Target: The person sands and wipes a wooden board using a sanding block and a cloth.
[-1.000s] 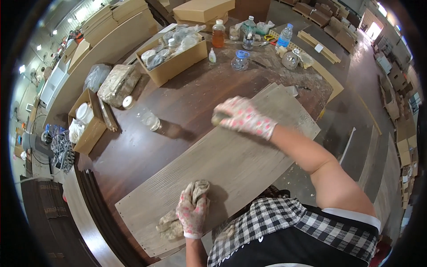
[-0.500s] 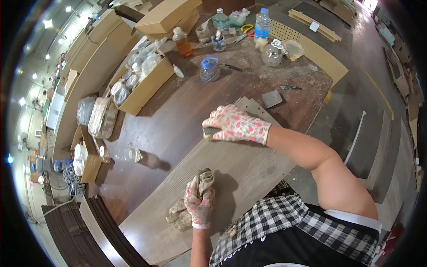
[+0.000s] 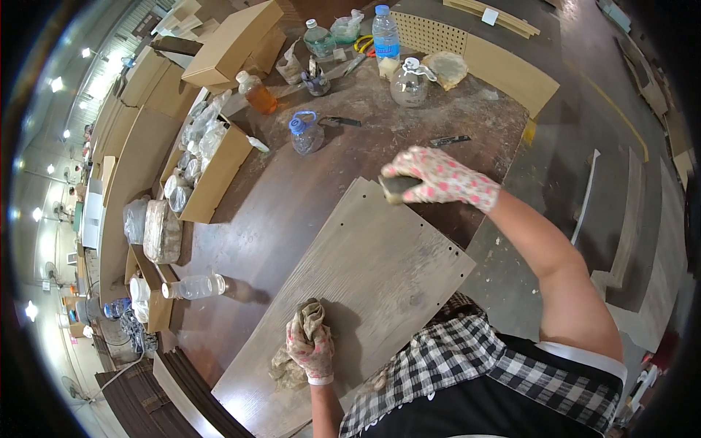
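A grey wood-grain board (image 3: 380, 255) with small holes along its far end lies slantwise on the brown worktable. My right hand (image 3: 447, 177), in a white glove with pink dots, is closed around a small sanding block (image 3: 396, 188), dark on top and paler below. It hovers at the board's far end; whether the block touches the board I cannot tell. My left hand (image 3: 310, 350), gloved alike, is closed on a crumpled, dirty grey-beige rag (image 3: 312, 315) above the near part of the board. More bunched cloth (image 3: 285, 372) shows beside and under that hand.
Bottles stand at the back, including a blue-labelled water bottle (image 3: 385, 33) and one with amber liquid (image 3: 257, 93). A cardboard box of bagged items (image 3: 219, 171) is at the left. A clear bottle (image 3: 196, 287) lies nearby. A dark knife (image 3: 450, 140) lies near the right edge.
My right hand with the sanding block has moved right and off the middle of the board to its far end, uncovering the holes. My left hand still grips the rag. The view has shifted.
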Demonstrator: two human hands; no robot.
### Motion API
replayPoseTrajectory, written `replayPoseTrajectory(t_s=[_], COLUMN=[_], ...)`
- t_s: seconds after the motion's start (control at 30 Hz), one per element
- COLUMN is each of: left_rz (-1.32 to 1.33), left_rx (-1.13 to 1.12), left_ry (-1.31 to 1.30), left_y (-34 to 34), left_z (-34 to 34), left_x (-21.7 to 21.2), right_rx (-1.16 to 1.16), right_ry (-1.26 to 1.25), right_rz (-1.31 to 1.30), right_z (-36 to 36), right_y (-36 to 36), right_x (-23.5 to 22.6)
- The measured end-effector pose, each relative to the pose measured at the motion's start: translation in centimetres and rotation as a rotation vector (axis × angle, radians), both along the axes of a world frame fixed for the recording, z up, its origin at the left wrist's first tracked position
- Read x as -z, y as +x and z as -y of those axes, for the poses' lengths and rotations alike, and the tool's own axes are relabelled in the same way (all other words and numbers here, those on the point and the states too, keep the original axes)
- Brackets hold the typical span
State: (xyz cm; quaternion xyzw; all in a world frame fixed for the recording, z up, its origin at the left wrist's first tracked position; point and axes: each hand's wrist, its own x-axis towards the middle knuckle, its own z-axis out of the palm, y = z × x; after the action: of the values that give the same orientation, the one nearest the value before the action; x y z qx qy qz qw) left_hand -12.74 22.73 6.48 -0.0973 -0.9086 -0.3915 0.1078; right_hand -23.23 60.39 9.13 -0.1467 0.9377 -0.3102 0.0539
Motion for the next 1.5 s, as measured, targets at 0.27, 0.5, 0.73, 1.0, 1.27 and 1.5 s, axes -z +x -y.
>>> replayPoseTrajectory(t_s=[0.27, 0.5, 0.73, 1.0, 1.27, 1.5], left_rz=[-0.008, 0.042, -0.019, 0.076, -0.011, 0.015], left_rx=[0.014, 0.029, 0.112, 0.051, 0.129, 0.151], left_ry=[-0.021, 0.077, -0.037, 0.104, 0.031, 0.012], left_y=[-0.6, -0.4, -1.4, -1.0, -1.7, -0.4], left_z=[-0.6, -0.5, -0.8, 0.3, 1.0, 1.9], left_x=[0.7, 0.3, 0.6, 1.2, 2.4, 1.5], right_rx=[0.178, -0.070, 0.202, 0.165, 0.646, 0.536], right_ry=[-0.102, -0.151, -0.153, -0.087, 0.198, 0.173], right_rz=[-0.179, -0.010, -0.118, 0.014, -0.338, -0.530], right_z=[1.2, -3.2, -2.5, -3.0, 7.0, 9.0], right_y=[-1.8, 9.5, 12.3, 21.3, 22.6, 22.2], right_x=[1.6, 0.7, -0.8, -0.4, 1.8, 0.6])
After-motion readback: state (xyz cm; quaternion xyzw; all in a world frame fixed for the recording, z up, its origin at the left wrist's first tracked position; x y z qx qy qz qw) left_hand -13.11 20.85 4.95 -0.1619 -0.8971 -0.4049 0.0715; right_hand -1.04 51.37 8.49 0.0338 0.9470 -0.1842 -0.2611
